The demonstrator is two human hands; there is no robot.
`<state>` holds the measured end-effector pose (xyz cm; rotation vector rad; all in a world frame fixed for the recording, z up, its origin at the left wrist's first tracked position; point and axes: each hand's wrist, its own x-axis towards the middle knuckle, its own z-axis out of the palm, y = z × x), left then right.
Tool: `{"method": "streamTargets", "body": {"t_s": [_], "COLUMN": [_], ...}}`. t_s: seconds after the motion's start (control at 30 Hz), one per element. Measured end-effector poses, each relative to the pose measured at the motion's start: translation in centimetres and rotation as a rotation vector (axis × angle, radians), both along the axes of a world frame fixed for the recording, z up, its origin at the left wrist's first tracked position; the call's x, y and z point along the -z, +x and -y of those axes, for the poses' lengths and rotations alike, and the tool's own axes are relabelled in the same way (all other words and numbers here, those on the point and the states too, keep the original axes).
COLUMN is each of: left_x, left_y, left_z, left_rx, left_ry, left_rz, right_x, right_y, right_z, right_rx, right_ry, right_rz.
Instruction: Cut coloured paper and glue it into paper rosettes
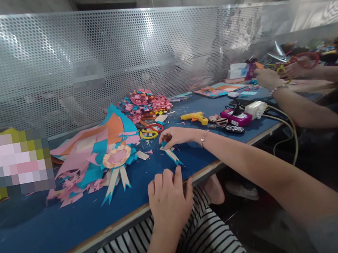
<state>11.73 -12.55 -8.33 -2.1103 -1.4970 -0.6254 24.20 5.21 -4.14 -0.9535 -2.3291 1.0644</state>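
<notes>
My left hand (169, 196) rests over the front edge of the table, fingers laid out, holding nothing. Its fingertips lie close to the lower end of a small blue-and-cream paper ribbon tail (172, 156). With thumb and fingers closed, my right hand (180, 136) has the top of that paper ribbon tail, just above the table top. A paper rosette (117, 156) with a pleated cream rim, pink middle and two notched tails lies to the left. Behind my right hand are yellow-handled scissors (148, 134) and a red-handled pair (155, 127).
Paper sheets (113, 127) and pink scraps (78, 188) cover the blue table (75, 223) at left. A paper pile (145, 104) stands behind. A yellow glue gun (195, 117), a purple power strip (236, 117) and cables (294, 135) lie right. Another person's hand (270, 78) works further right.
</notes>
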Motion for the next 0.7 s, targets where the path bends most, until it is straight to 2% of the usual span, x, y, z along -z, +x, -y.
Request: {"method": "streamTargets", "body": {"t_s": [0.2,0.7], "left_x": [-0.10,-0.14], "left_y": [0.08,0.07], "left_z": [0.05,0.12], "left_rx": [-0.013,-0.011], "left_ry": [-0.014,-0.021], "left_rz": [0.005,-0.009], "right_x": [0.28,-0.22], "right_y": [0.14,-0.17], "right_z": [-0.20,0.53], "right_rx": [-0.056,0.050], "right_ry": [-0.033,-0.032], "right_rz": [-0.078,-0.088]}}
